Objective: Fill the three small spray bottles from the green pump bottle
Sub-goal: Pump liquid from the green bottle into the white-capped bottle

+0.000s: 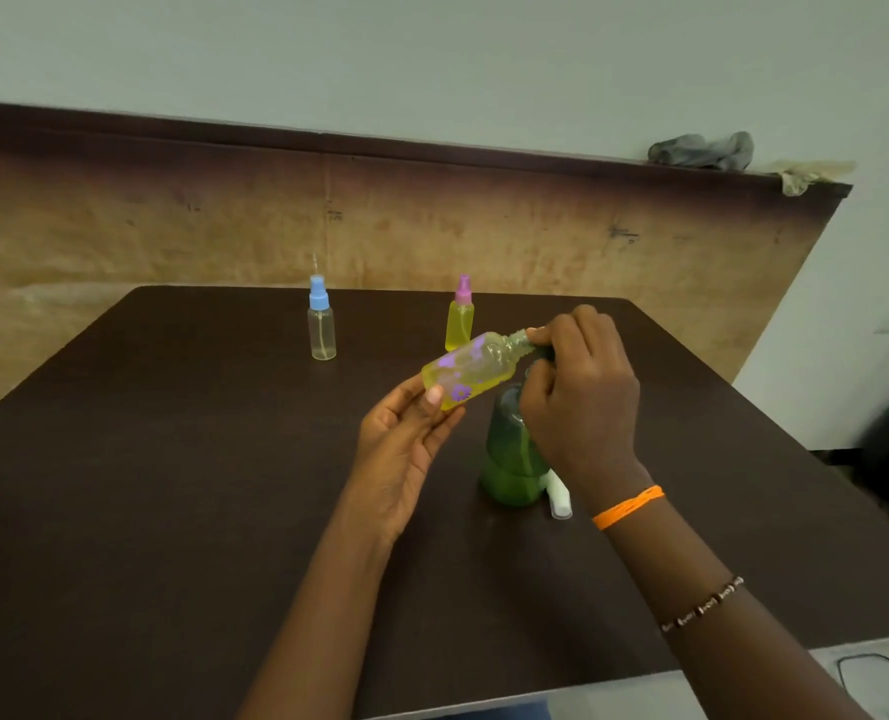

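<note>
Hands point(406, 439) grip flowered bottle point(468, 374) and green pump bottle point(512, 459); blue-capped bottle point(322, 324) stands apart.

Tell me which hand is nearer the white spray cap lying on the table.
Right. The right hand is on the green pump bottle, just beyond the white spray cap; the left hand holds the flowered bottle farther left.

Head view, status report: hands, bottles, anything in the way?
Left hand holds flowered bottle tilted, uncapped. Right hand on green pump bottle, nozzle at neck. Nothing in the way.
</note>
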Available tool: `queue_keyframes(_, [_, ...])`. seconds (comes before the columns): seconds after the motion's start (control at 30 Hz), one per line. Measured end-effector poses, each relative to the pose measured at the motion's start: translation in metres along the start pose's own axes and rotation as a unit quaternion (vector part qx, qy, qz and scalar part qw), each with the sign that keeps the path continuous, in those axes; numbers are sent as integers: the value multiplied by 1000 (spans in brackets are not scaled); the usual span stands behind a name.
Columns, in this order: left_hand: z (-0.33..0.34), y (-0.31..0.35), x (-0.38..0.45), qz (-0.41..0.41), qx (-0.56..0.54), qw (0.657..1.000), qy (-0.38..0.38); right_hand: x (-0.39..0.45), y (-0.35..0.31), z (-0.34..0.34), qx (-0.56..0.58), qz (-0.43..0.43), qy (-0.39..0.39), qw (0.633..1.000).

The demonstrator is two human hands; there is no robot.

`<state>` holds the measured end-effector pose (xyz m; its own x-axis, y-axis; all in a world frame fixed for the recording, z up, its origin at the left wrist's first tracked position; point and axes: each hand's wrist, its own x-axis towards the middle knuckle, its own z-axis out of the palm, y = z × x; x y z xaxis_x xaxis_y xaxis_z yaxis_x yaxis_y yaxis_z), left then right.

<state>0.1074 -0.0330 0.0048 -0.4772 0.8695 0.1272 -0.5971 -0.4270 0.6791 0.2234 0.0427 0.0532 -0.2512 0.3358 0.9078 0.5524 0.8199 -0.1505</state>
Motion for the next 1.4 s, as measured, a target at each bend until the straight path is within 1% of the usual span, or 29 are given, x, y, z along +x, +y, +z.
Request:
queue_keyframes(0.1, [3, 0, 0, 2, 2, 1000, -6, 15, -1, -10, -30, -18, -32, 999])
queue_keyframes(0.17, [2, 0, 0, 1, 0, 1000, -3, 16, 1, -10, -28, -33, -38, 998])
queue_keyframes(0.23, [1, 0, 0, -1, -1, 1000, -3, 4, 5, -3, 0, -40, -3, 999])
queue_keyframes(0.3, [1, 0, 0, -8, 1, 1000, -3, -10, 7, 3, 28, -28, 45, 998])
queue_keyframes(0.33, [1, 0, -1, -9, 0, 1000, -4, -12, 8, 5, 36, -24, 54, 998])
queue_keyframes(0.37, [1, 1, -1, -9, -2, 1000, -3, -12, 7, 6, 38, -23, 49, 998])
queue_keyframes(0.5, [1, 1, -1, -5, -10, 1000, -3, 5, 4, -4, -2, -41, -17, 999])
queue_keyframes(0.6, [2, 1, 0, -5, -5, 1000, -4, 16, 5, -13, 2, -20, -61, 998])
queue_keyframes(0.63, [2, 1, 0, -6, -4, 1000, -5, 15, 5, -12, 12, -8, -59, 998])
queue_keyframes(0.77, [-1, 1, 0, -12, -7, 1000, -2, -12, 1, 2, 34, 3, 21, 999])
queue_keyframes(0.8, [-1, 1, 1, -10, -6, 1000, -3, -14, 2, 4, 37, 1, 27, 999])
queue_keyframes(1.0, [1, 2, -2, -10, 5, 1000, -12, 9, 4, -10, 7, -27, -35, 999])
queue_keyframes(1.07, [1, 2, -1, -8, 6, 1000, -13, 13, 1, -12, 14, -19, -48, 999])
queue_keyframes(1.13, [0, 1, -1, -7, 2, 1000, -13, 9, -1, -9, 38, 4, -34, 999])
queue_keyframes(1.27, [0, 0, 0, -11, 1, 1000, -14, -17, -1, 7, 47, 19, 43, 998])
queue_keyframes(1.3, [-1, 0, 0, -10, 0, 1000, -12, -16, 0, 9, 51, 19, 47, 997])
queue_keyframes(1.4, [0, 0, -1, -14, -7, 1000, -5, -7, -2, 4, 42, 12, 18, 999])
